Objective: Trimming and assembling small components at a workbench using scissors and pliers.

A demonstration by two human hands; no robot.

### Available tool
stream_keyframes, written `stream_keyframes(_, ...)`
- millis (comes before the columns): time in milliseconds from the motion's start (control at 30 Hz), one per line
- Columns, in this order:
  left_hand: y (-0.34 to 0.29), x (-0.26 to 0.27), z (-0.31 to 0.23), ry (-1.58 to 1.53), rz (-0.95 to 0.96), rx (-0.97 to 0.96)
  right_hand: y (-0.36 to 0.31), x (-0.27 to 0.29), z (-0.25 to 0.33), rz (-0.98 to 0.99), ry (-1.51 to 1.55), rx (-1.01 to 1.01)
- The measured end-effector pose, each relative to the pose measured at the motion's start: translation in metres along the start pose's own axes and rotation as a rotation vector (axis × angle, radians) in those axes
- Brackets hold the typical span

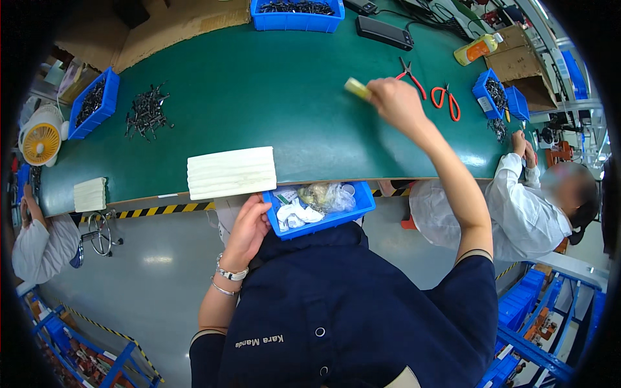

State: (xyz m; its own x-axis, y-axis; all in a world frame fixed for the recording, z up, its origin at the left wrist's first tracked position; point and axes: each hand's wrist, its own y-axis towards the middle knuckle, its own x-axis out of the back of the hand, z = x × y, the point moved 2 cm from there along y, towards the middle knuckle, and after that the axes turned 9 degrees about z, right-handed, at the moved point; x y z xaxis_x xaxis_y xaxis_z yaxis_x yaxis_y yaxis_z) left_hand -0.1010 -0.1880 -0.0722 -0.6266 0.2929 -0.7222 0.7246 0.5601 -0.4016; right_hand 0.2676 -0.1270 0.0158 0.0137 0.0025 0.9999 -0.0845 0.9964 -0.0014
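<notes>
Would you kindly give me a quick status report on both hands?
Right hand holding small yellowish piece, blurred, over green table. Left hand at left edge of blue bin; crumpled plastic inside. Red-handled pliers near right hand.

Light is reflected by grey floor (162, 244) marked with black-and-yellow hazard tape (169, 209), bordered by green-topped workbench (272, 84) and blue racks (534, 350).

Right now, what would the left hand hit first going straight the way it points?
Probably the white ridged pad just ahead; depth is unclear, so possibly the green table first.
</notes>
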Motion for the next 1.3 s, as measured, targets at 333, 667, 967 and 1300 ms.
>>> stream_keyframes(333,0.0,-0.004,0.001,0.019,-0.049,0.015,-0.079,-0.017,0.124,0.116,0.229,0.481)
stream_keyframes(667,0.003,-0.009,-0.001,0.024,-0.045,0.046,-0.051,-0.003,-0.034,0.026,0.063,-0.275)
stream_keyframes(967,0.004,-0.006,0.002,0.033,-0.042,0.067,-0.081,-0.009,0.107,0.234,0.283,0.353)
stream_keyframes(1300,0.001,-0.009,-0.001,0.04,-0.058,0.059,0.095,-0.032,-0.073,0.021,0.051,-0.29)
